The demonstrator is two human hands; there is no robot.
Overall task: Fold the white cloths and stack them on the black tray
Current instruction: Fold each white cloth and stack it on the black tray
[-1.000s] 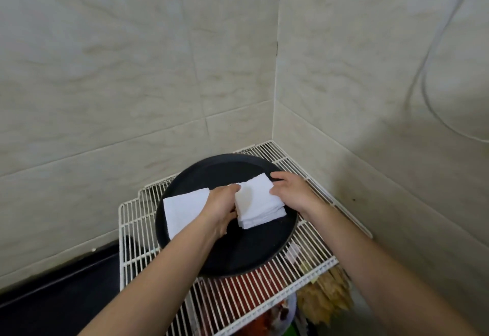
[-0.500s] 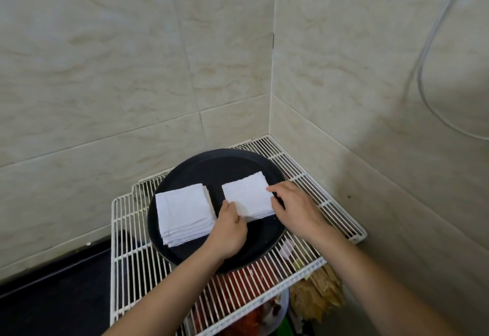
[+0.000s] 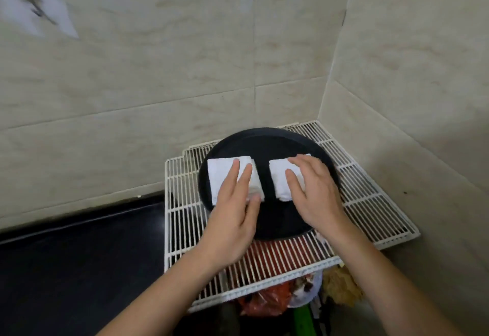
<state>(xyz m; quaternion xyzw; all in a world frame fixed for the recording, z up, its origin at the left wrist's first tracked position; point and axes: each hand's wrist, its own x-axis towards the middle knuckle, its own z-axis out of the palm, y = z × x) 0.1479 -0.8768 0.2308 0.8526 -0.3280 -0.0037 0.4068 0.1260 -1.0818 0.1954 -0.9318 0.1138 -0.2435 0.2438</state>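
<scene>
A round black tray [image 3: 267, 142] sits on a white wire rack [image 3: 370, 203] in the wall corner. Two piles of folded white cloths lie side by side on the tray with a dark gap between them. My left hand [image 3: 235, 211] rests flat, fingers straight, on the left cloth pile [image 3: 219, 176]. Over the right cloth pile [image 3: 279, 176] my right hand [image 3: 315, 192] lies with spread straight fingers, covering its right half.
Beige tiled walls [image 3: 158, 70] close the corner behind and to the right. A black counter [image 3: 79, 256] lies left of the rack. Below the rack's front edge are a red bag [image 3: 267, 301] and other clutter.
My left hand moved from the right pile's near edge over to the left pile. My right hand slid onto the top of the right pile. The camera shifted, so the rack sits lower right.
</scene>
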